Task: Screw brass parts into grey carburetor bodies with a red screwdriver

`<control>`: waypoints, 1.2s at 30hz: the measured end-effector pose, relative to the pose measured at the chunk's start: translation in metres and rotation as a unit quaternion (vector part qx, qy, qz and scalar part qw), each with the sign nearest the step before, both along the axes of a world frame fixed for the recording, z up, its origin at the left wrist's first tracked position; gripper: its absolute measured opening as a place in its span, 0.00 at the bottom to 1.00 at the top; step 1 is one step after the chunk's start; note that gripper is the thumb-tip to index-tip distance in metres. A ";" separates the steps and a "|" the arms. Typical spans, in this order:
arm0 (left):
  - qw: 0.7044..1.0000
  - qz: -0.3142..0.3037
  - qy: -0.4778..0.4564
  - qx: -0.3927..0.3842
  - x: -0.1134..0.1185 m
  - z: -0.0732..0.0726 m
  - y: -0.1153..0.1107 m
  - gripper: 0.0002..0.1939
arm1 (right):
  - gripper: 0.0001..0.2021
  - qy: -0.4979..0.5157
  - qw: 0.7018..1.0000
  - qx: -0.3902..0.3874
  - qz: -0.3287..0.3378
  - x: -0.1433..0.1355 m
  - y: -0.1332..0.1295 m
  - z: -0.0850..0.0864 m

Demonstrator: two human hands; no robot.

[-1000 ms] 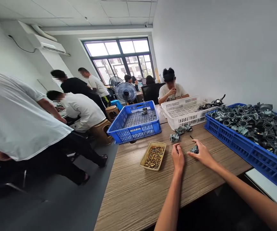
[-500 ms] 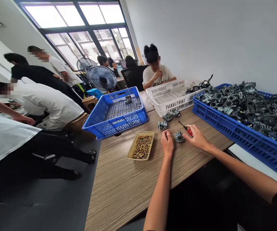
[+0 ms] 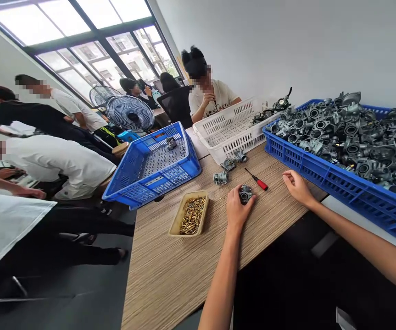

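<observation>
My left hand is closed round a metal carburetor-like part resting on the wooden table. To its right lies a screwdriver with a red handle, touched by neither hand. My right hand rests on the table beside the full blue crate, its fingers curled; whether anything is in them is hidden. Two more metal parts sit beyond my left hand. A small brass piece lies between that hand and a tan tray of brass pieces.
At the right, a blue crate is heaped with metal parts. A white crate and another blue crate stand at the back, each holding metal parts. A person sits beyond; other people and fans are at the left.
My left hand has closed round the metal part. My right hand has let go of the screwdriver, which now lies on the table, and moved right. The view has shifted.
</observation>
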State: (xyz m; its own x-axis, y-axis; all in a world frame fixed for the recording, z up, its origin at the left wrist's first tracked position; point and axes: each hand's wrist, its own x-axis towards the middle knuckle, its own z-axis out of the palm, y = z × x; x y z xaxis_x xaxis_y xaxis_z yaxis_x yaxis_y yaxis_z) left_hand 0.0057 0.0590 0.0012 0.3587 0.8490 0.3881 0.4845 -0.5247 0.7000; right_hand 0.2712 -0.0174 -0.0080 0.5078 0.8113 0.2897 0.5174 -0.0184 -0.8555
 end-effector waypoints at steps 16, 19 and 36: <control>0.995 0.102 -0.018 -0.011 -0.012 -0.008 0.014 0.21 | 0.11 0.029 0.998 -0.003 0.048 -0.001 -0.001 -0.004; 0.991 0.132 -0.024 0.005 -0.015 -0.009 0.016 0.21 | 0.11 0.025 0.998 -0.002 0.049 -0.002 -0.002 -0.003; 0.972 0.216 -0.089 -0.036 -0.023 0.002 0.015 0.19 | 0.11 0.001 0.999 0.001 0.040 0.001 -0.001 -0.007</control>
State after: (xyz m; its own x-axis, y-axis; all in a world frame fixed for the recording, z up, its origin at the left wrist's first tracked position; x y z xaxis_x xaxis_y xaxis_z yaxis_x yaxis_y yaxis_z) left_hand -0.0173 0.0740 0.0028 -0.1047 0.9326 0.3454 0.5165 -0.2458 0.8203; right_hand 0.2724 -0.0179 -0.0152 0.4423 0.8486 0.2904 0.5146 0.0250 -0.8570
